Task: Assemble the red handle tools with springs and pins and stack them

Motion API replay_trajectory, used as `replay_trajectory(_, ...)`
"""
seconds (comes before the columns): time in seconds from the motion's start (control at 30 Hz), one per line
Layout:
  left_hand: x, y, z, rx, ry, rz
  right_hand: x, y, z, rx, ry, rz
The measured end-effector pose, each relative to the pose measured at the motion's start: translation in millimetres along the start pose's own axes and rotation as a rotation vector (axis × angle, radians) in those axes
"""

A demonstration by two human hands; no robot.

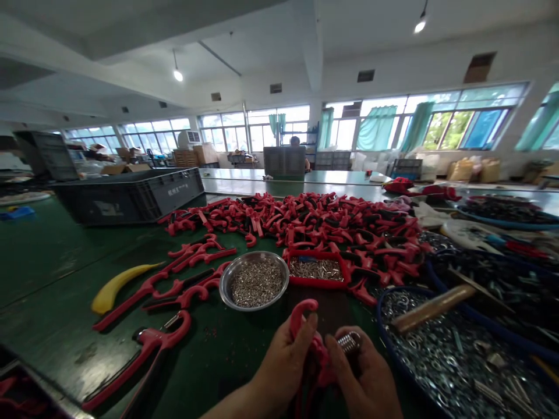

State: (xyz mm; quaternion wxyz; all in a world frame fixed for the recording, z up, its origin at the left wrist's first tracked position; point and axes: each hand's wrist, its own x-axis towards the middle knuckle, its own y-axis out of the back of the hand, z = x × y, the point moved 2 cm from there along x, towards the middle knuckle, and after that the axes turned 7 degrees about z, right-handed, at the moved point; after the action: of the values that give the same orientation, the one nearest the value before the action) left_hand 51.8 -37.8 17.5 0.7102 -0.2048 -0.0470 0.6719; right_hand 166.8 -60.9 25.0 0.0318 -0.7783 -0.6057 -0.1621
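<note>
My left hand (286, 364) is closed around a red plastic clamp (301, 317) with a hooked jaw, held at the front of the table. My right hand (364, 375) grips a metal coil spring (349, 343) between thumb and fingers, beside the clamp; its fingertips are close to the red plastic. The clamp's lower part is partly hidden by both hands. Just beyond them are a metal bowl (257, 283) of small metal pieces and a red tray (318, 273) of small metal pins. An assembled red clamp (152, 343) lies to the left.
A large heap of red clamp parts (297, 218) spreads behind the bowl. At left are a yellow banana-shaped object (117, 285) and a dark crate (131, 195). A blue-rimmed basin (441, 355) of metal hardware stands at right, a wooden-handled hammer (437, 306) across it. Someone sits far back.
</note>
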Motion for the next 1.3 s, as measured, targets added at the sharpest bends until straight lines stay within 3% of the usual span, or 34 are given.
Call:
replay_trajectory(0.2, -10.7, 4.1, -7.1, 0.200, -0.133, -0.001, -2.2, 4.2, -1.6, -0.148, 0.209, -0.004)
replay_trajectory(0.37, -13.3, 9.3, -7.0, 0.260, -0.114, -0.041, 2.2, 6.6, 3.2, -0.285, 0.343, -0.169)
replay_trajectory(0.5, -9.1, 8.1, 2.7, 0.322, -0.083, -0.146, 4.5, 5.8, 12.8, -0.371, 0.261, -0.291)
replay_trajectory(0.63, -6.6, 7.3, 14.0, 0.429, -0.275, -0.116, 6.5, 5.9, 6.2, -0.328, 0.223, -0.371)
replay_trajectory(0.77, -10.6, 8.6, 9.1, 0.472, -0.252, -0.173, 9.0, 9.9, -2.0, -0.265, 0.172, -0.459)
replay_trajectory(0.9, -12.3, 10.8, 0.3, 0.565, -0.275, -0.210, 10.1, 10.2, 5.5, -0.273, 0.058, -0.496)
replay_trajectory(1.1, -6.3, 13.7, -15.5, 0.278, 0.033, -0.270, 9.6, 3.4, 12.4, -0.235, 0.032, -0.542)
replay_trajectory(1.3, -4.8, 17.1, -25.6, 0.186, 0.188, -0.212, 6.7, 4.5, 15.1, -0.349, 0.028, -0.515)
